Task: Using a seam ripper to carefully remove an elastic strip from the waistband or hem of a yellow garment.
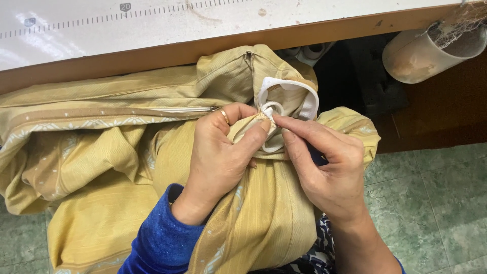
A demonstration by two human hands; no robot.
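While the left hand (pixel 218 157) pinches a fold of the yellow fabric (pixel 101 167) shut, the right hand (pixel 324 167) closes thumb and forefinger on the white plastic ring (pixel 274 109) just beyond both hands' fingertips (neither hand nearer). Both work below the bench (pixel 152 50) front edge; a zipper (pixel 182 109) runs leftward, a plastic cup (pixel 431 53) hangs at its right end.

One head-worn camera — looking steeply down, close over lap and table edge (pixel 304 35).
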